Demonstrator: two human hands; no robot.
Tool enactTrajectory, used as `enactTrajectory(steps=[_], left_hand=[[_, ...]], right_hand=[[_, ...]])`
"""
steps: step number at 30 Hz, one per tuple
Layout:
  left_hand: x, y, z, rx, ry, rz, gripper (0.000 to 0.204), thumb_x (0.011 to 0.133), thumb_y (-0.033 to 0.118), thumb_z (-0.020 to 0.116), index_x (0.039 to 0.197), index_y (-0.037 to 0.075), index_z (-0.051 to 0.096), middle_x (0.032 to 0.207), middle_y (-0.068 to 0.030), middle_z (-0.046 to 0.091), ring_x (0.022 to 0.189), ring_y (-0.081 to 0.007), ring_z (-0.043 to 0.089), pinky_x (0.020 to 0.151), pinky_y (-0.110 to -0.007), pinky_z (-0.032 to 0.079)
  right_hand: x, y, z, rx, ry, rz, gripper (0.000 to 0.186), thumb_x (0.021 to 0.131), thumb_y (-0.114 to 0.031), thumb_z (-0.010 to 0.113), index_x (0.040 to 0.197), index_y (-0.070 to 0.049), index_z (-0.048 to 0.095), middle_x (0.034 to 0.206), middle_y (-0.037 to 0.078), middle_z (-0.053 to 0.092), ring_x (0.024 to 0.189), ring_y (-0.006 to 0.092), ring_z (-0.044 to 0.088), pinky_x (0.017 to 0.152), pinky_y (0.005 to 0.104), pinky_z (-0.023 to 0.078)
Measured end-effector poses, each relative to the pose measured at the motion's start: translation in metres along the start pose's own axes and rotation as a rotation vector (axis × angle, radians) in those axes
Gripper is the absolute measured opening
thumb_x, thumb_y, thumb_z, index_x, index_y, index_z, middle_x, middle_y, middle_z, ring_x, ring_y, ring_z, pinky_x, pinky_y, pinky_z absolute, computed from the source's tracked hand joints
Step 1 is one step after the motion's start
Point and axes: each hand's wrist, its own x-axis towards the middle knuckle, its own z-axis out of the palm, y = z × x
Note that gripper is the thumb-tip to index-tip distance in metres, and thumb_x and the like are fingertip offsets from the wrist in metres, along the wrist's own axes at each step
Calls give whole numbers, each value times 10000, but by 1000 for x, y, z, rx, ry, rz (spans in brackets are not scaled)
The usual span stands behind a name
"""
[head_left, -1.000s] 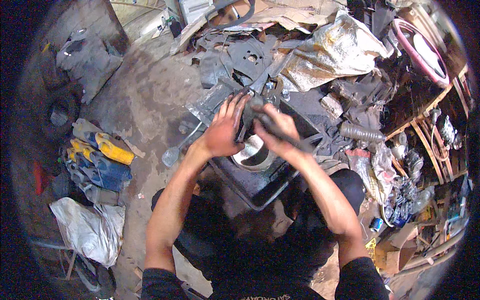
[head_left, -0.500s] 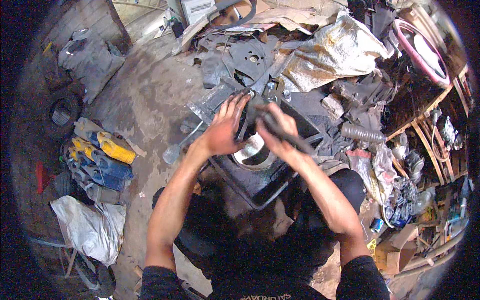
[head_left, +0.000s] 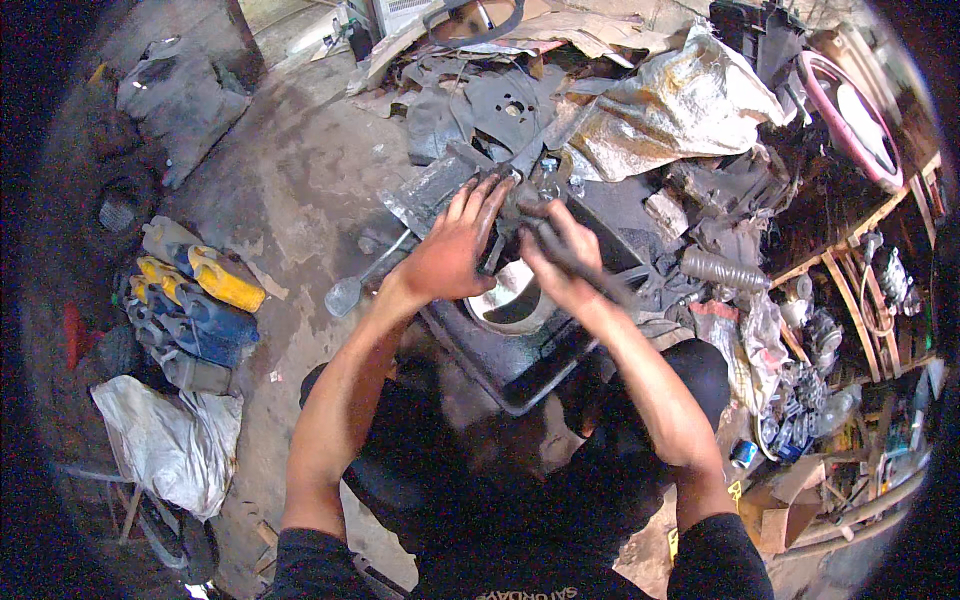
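Observation:
My left hand [head_left: 452, 247] lies with its fingers stretched forward along a dark piece [head_left: 490, 255], the thumb at its near end. Most of that piece is hidden under the hand. Closed around a long dark tool [head_left: 572, 258] is my right hand [head_left: 568, 250]; motion smears the tool, and its kind cannot be made out. Its far end is close to my left fingertips. Below both hands stands a black square-edged block [head_left: 515, 392] between my knees. A pale round ring [head_left: 515, 322] with a hollow middle sits in its top.
A grey flat plate [head_left: 412, 200] and a ladle-like tool [head_left: 342, 300] lie left of the block. Dark rubber sheets [head_left: 500, 105] and a stained sack [head_left: 670, 105] are piled ahead. Blue and yellow containers [head_left: 215, 320] stand at left. Metal parts [head_left: 795, 405] crowd the right.
My right hand and the dark tool have shifted slightly. My left hand stays on the dark piece, its fingers a little farther forward. The view has tilted slightly.

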Motion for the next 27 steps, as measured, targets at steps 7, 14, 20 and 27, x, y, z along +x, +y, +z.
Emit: enactTrajectory(steps=[7,14,20,27], left_hand=[[3,-6,-3,-1,-19,28,1156,605,150,797,1556,37,151,1569,-236,239,1422,-472,258,1174,-536,268],[-1,-10,-2,-6,-50,-18,1272,560,208,856,1585,136,106,1599,-193,201,1440,-483,229,1117,-595,324],[3,-2,-3,-5,-66,-76,1254,523,86,828,1563,44,128,1567,-228,241,1431,-472,243,1186,-525,273],[6,4,-4,16,-49,-74,1248,517,85,834,1557,42,146,1566,-228,250,1437,-465,237,1181,-503,301]], right_hand=[[2,7,-6,-121,-145,-156,276,817,-89,691,1059,-45,568,886,208,666,777,398,683,683,455,544],[1,-1,-3,-103,-126,-172,291,872,-118,657,1137,-27,575,848,186,664,790,340,694,689,411,541],[-31,4,10,-6,-359,-107,211,940,-46,566,1149,-54,590,803,126,643,716,263,676,623,331,530],[-14,16,-1,-238,-1,-240,384,788,-21,704,1138,-21,545,755,204,634,706,382,684,590,438,530]])
